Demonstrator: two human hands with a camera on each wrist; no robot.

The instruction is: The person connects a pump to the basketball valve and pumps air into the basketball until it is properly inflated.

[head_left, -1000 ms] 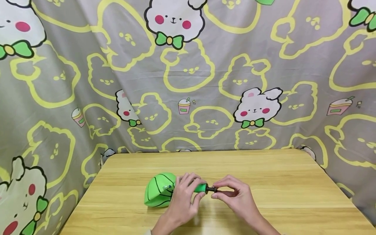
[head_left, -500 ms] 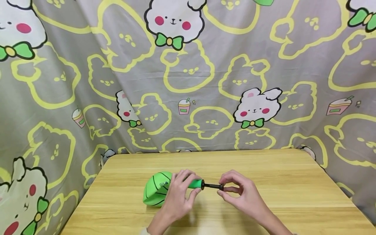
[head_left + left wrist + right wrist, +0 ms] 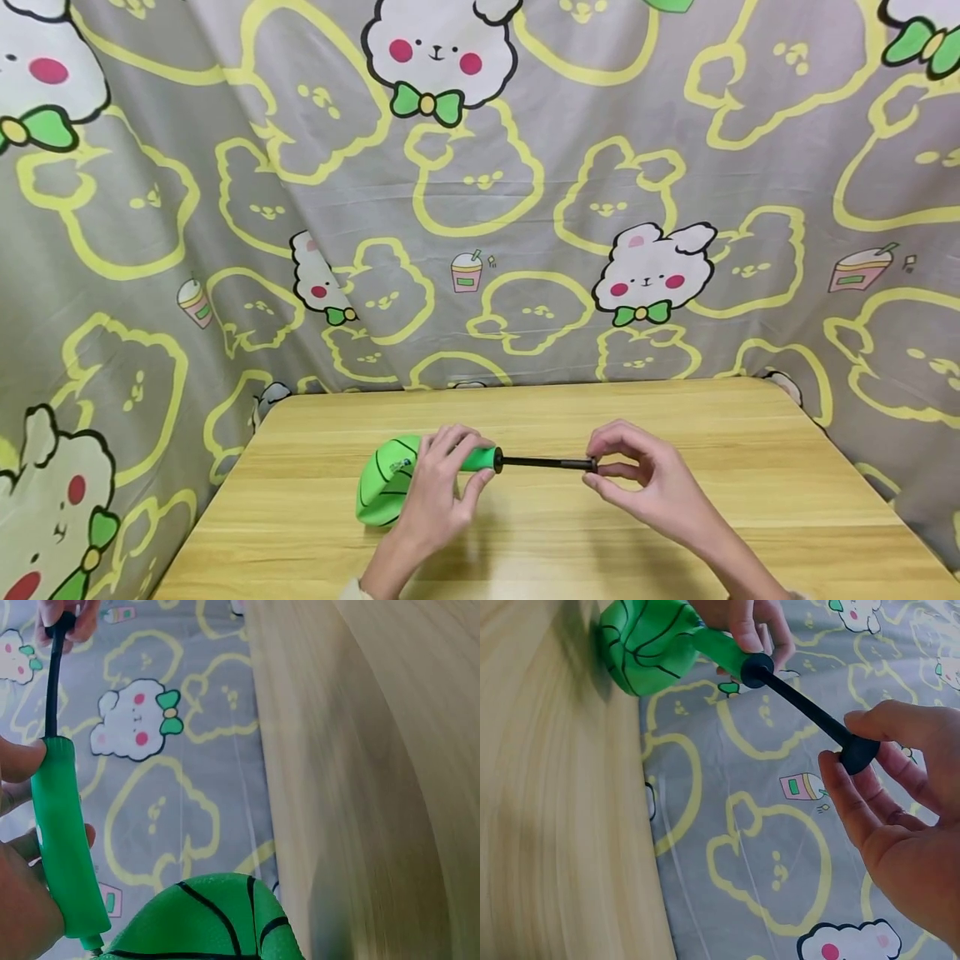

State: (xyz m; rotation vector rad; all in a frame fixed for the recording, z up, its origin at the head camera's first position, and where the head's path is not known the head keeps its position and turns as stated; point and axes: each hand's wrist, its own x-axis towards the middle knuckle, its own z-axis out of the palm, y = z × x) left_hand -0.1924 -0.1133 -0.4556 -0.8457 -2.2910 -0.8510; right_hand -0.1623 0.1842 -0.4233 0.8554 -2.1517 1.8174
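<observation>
A small hand pump with a green barrel (image 3: pixel 67 840) is gripped by my left hand (image 3: pixel 438 479), fingers over the top and thumb below. Its black rod (image 3: pixel 543 462) stands far out of the barrel toward the right. At the rod's end, my right hand (image 3: pixel 648 475) pinches the round black handle (image 3: pixel 859 754) between thumb and fingers. On the barrel's other end sits a partly deflated green ball (image 3: pixel 382 483) with black lines, its side dented. A thin metal needle (image 3: pixel 96 951) shows between pump and ball in the left wrist view.
Light wooden table (image 3: pixel 712 433) lies beneath both hands. A grey curtain (image 3: pixel 510 208) printed with white bears and yellow outlines hangs behind it and at the sides.
My right hand has moved right, drawing the black rod from nearly inside the barrel to far out. The left hand, with pump and ball, has shifted slightly left.
</observation>
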